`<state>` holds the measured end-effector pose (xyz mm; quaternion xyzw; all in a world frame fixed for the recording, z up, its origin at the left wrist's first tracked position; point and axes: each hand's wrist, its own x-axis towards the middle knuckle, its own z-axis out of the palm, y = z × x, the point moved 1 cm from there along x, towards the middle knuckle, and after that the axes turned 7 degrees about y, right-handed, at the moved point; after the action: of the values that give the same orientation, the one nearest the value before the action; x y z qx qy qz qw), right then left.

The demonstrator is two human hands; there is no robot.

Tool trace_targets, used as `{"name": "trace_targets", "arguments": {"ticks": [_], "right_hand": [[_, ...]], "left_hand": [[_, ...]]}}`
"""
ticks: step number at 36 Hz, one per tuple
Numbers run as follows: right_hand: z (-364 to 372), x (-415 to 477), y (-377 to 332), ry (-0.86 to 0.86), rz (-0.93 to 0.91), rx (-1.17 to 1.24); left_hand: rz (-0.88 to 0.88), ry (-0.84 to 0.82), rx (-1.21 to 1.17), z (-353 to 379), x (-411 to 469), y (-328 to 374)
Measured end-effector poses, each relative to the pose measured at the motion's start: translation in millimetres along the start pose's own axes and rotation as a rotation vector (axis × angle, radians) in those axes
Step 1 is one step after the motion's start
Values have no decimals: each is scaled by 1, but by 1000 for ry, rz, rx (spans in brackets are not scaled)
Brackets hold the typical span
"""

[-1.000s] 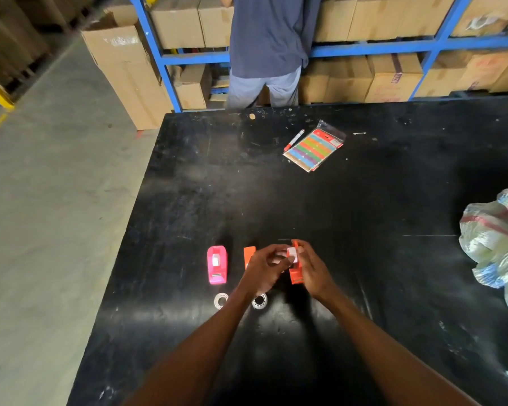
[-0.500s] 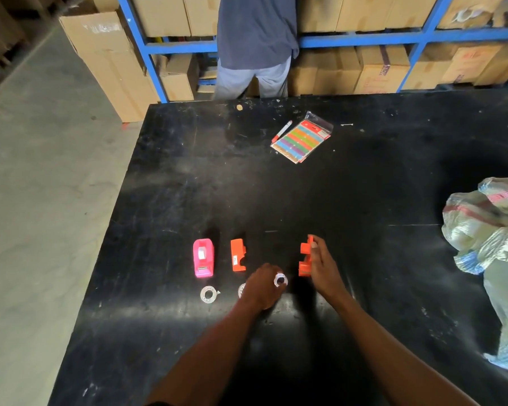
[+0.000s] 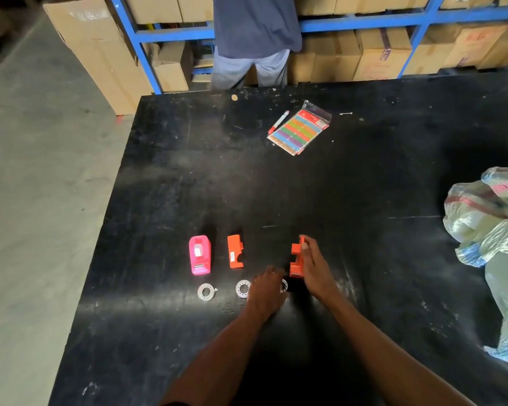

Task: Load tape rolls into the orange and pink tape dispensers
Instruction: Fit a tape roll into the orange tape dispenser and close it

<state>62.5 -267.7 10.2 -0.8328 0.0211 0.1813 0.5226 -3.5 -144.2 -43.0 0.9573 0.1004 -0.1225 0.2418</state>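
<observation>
A pink tape dispenser [image 3: 199, 255] stands on the black table [image 3: 305, 186]. To its right lies one orange dispenser half [image 3: 235, 251]. My right hand [image 3: 314, 266] holds the other orange half [image 3: 296, 257] on its edge against the table. My left hand [image 3: 267, 291] is down on the table, its fingers closed on a small tape roll [image 3: 284, 286] that is mostly hidden. Two more clear tape rolls lie flat in front of the dispensers: one [image 3: 206, 291] below the pink dispenser, the other [image 3: 243, 288] touching my left hand.
A pack of coloured labels [image 3: 299, 131] and a red marker [image 3: 278, 121] lie at the far middle of the table. Crumpled plastic bags [image 3: 490, 218] sit at the right edge. A person [image 3: 254, 39] stands at blue shelving with cardboard boxes beyond the table.
My hands have come apart. The left hand dropped with the tape roll to the table in front of the orange half, while the right hand set that half down on the table.
</observation>
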Motion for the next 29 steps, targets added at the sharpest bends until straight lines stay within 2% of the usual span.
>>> {"name": "trace_targets", "arguments": {"ticks": [3,10,19,24,29], "right_hand": [[2,0,-2,-1,-9,-12],[15,-2,7,-42,30,-56],[37,-17,5,-223,-17,-189],[41,-23,5,-319,-66,-287],[49,-25,10,-335,-99,-322]], "left_hand": [[3,41,-32,-1,-3,-14],[-33,295,-43,-11,-35,-70],[-186,257,-97,4,-50,-92],[-134,304,-249,-2,-52,-80],[-60,275,-260,-24,-52,-70]]}}
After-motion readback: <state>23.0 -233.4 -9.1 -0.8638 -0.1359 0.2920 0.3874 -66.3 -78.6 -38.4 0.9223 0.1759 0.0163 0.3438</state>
